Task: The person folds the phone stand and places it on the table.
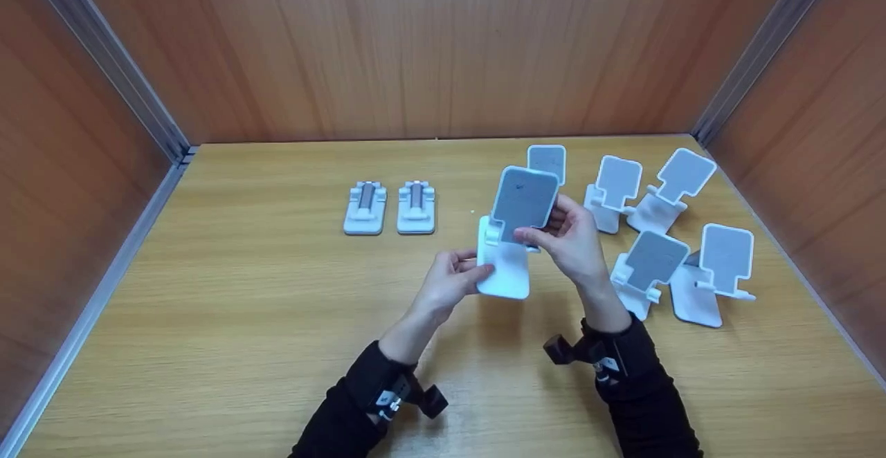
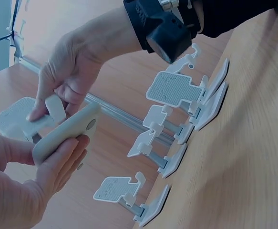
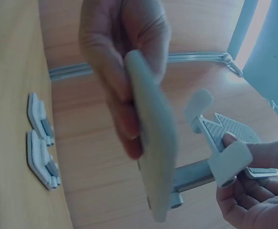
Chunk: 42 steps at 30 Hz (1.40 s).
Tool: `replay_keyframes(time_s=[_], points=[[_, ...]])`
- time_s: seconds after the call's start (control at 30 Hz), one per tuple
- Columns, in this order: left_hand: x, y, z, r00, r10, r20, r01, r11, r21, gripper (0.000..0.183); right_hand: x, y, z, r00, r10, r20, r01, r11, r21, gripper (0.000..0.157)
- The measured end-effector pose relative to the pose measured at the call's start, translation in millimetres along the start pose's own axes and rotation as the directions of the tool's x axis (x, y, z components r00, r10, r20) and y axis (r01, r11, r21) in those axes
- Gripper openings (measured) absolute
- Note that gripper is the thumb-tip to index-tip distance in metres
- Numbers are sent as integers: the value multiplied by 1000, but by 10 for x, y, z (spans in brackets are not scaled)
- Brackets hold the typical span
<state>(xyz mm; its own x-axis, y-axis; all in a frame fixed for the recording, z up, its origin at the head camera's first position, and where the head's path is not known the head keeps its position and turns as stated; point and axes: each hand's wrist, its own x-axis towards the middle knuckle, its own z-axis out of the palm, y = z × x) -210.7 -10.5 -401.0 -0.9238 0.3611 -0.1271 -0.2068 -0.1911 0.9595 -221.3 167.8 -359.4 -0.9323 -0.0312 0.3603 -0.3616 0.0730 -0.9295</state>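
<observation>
A white folding phone stand (image 1: 504, 271) with a grey-padded back plate is held up above the table between both hands. My left hand (image 1: 450, 281) grips its base by the left edge, thumb on top and fingers beneath. With the right hand (image 1: 571, 240) I pinch the back plate (image 1: 526, 198) near its lower right corner, thumb on the grey face. In the right wrist view the support arm (image 3: 193, 175) stands out from the base, and the two small lips (image 3: 230, 163) are turned out from the plate.
Two folded stands (image 1: 365, 207) lie side by side at the back, left of centre. Several unfolded stands (image 1: 725, 261) stand on the right of the table, one partly hidden behind the held stand. Wooden panels (image 1: 443, 50) wall in the back and sides.
</observation>
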Motion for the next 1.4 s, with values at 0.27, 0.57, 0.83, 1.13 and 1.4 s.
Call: replay_keyframes(time_s=[0.27,0.57,0.83,1.13,1.4], points=[[-34,0,37,1000,9,22,-9,1000,-17,34,14,29,58,981,-155,-117,132,974,-184,40],[-45,-12,66,1000,13,26,-13,1000,-20,34,82,216,17,937,-322,-136,253,893,-373,33],[-68,-18,76,998,55,13,-55,998,-7,34,104,232,4,917,-383,-108,298,841,-452,34],[-60,-31,80,1000,16,5,-16,999,36,35,17,-15,-112,840,-528,-122,396,753,-525,41],[-38,-59,83,1000,10,-12,-9,998,70,35,9,-33,-114,809,-580,-97,442,708,-550,26]])
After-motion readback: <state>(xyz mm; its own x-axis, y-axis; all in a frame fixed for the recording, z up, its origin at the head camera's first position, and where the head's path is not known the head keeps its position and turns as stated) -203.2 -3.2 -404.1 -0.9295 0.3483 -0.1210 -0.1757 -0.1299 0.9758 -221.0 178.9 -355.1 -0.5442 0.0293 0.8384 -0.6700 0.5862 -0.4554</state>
